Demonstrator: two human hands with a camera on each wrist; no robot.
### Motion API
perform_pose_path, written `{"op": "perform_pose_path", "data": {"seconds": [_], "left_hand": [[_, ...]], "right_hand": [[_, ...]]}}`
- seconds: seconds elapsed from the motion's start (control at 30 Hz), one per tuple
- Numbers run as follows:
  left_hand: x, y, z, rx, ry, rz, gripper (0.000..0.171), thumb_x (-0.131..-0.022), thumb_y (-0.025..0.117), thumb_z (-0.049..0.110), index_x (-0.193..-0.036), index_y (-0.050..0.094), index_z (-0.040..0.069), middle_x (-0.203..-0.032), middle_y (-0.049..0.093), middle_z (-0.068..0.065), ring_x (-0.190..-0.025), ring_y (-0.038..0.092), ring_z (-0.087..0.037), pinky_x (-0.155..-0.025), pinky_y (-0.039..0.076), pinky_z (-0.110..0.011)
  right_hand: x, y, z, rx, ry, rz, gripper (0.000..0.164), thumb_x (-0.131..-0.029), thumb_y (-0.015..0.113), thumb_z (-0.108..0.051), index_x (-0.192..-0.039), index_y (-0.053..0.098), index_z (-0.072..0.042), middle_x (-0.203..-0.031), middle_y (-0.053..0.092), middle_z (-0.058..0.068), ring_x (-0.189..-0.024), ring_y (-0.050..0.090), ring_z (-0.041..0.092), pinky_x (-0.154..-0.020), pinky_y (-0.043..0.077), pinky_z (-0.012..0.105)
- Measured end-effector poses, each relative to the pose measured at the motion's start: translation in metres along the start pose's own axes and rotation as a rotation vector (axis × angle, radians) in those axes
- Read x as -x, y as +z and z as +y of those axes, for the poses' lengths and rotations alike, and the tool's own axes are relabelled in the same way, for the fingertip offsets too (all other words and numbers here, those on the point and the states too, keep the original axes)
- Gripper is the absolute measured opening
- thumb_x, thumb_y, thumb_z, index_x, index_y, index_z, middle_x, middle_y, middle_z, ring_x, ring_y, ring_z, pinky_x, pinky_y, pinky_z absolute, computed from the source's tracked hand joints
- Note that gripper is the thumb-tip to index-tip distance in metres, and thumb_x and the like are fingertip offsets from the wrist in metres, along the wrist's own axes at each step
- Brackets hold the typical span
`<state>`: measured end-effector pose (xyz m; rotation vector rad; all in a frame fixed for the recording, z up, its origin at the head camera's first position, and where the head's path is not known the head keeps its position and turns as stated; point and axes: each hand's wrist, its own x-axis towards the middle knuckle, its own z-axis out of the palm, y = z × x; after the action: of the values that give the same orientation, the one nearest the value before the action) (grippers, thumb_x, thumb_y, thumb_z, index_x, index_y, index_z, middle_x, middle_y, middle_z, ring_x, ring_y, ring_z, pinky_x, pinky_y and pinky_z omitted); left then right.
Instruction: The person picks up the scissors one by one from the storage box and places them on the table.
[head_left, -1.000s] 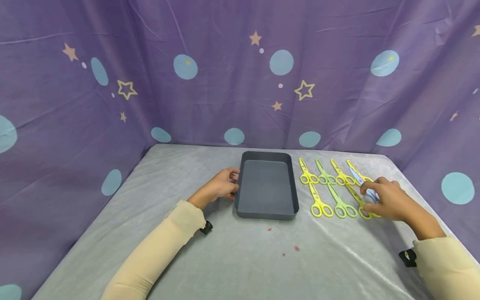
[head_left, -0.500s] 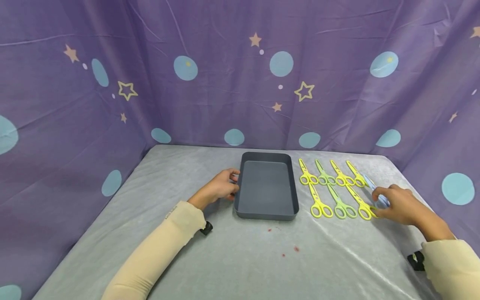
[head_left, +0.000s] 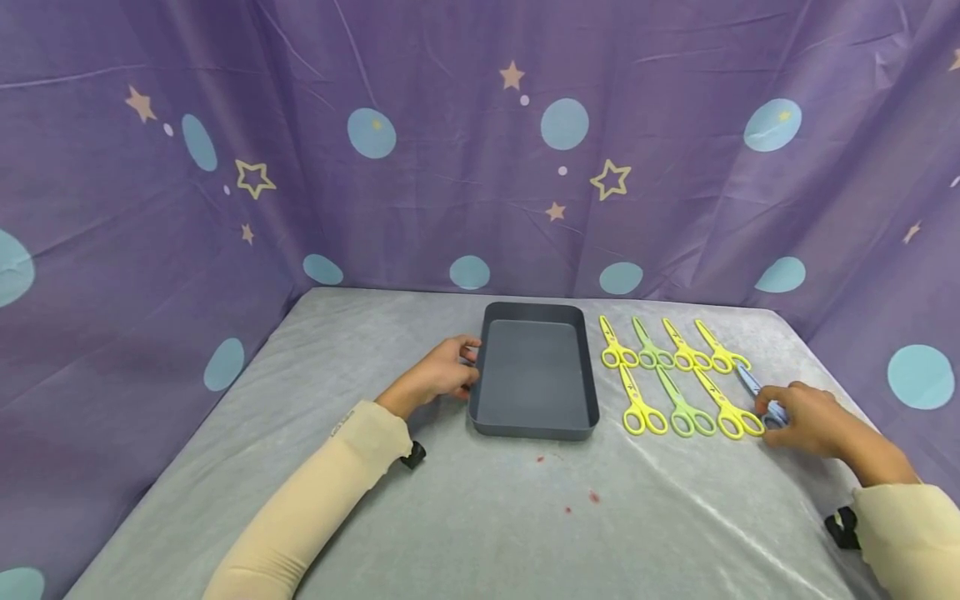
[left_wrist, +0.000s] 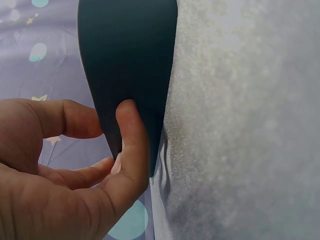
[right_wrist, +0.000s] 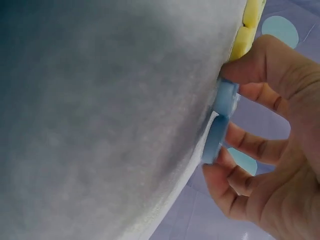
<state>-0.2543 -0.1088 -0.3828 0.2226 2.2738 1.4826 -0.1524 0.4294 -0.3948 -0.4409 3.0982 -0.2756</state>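
Blue scissors (head_left: pixel 748 381) lie at the right end of the front row of scissors, blades pointing away. My right hand (head_left: pixel 813 421) grips their handles, thumb on the near side and fingers curled on the other; in the right wrist view the blue handles (right_wrist: pixel 215 139) rest at the table surface between thumb and fingers. Several yellow scissors (head_left: pixel 636 410) and light green scissors (head_left: pixel 686 414) lie in two rows to its left. My left hand (head_left: pixel 442 371) touches the left wall of a dark grey rectangular tray (head_left: pixel 536 432), its fingers loosely bent against the outer side (left_wrist: pixel 127 55).
A grey cloth covers the table (head_left: pixel 480 517), with small red marks in front of the tray. Purple curtain (head_left: pixel 450 225) with stars and blue spots stands behind and at both sides. A yellow handle (right_wrist: pixel 242 42) sits close to my right thumb.
My right hand has carried the blue scissors right and toward me, from over the yellow ones down to the front row's end. The left hand and the tray stay put.
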Motion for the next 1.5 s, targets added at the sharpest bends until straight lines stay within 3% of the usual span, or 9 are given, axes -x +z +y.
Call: {"op": "perform_pose_path", "data": {"seconds": [0.47,1.07,1.33,1.5], "left_hand": [[0.002,-0.001,0.001,-0.012,0.001,-0.001,0.069,-0.091,0.054,-0.007,-0.157,0.035,0.005,-0.139,0.044,-0.020,-0.086,0.059,-0.026,-0.065,0.060,-0.039],[0.003,0.000,0.002,-0.003,-0.011,0.003,0.068,-0.093,0.054,-0.007,-0.157,0.036,0.007,-0.139,0.044,-0.018,-0.081,0.055,-0.024,-0.062,0.058,-0.039],[0.001,0.000,0.001,-0.005,0.000,0.001,0.070,-0.091,0.054,-0.007,-0.157,0.035,0.006,-0.138,0.045,-0.019,-0.086,0.056,-0.025,-0.067,0.060,-0.041],[0.002,0.001,0.002,-0.001,-0.005,0.004,0.071,-0.091,0.054,-0.008,-0.157,0.035,0.005,-0.138,0.044,-0.019,-0.087,0.057,-0.026,-0.066,0.060,-0.041]], "right_hand": [[-0.004,-0.003,0.001,-0.092,-0.031,-0.098,0.030,-0.070,0.085,-0.017,-0.094,0.067,-0.016,-0.094,0.072,0.010,-0.087,0.065,0.030,-0.069,0.050,0.041],[-0.003,-0.010,0.006,-0.161,0.000,-0.139,0.037,-0.072,0.088,-0.022,-0.102,0.068,-0.013,-0.097,0.066,0.016,-0.086,0.060,0.028,-0.070,0.048,0.039],[-0.003,-0.011,0.004,-0.181,0.004,-0.139,0.038,-0.073,0.089,-0.021,-0.103,0.067,-0.012,-0.096,0.063,0.014,-0.084,0.058,0.025,-0.069,0.047,0.036],[-0.007,-0.012,-0.001,-0.168,-0.007,-0.075,0.037,-0.083,0.082,-0.018,-0.113,0.067,-0.004,-0.099,0.065,0.018,-0.088,0.062,0.032,-0.072,0.051,0.043]]}}
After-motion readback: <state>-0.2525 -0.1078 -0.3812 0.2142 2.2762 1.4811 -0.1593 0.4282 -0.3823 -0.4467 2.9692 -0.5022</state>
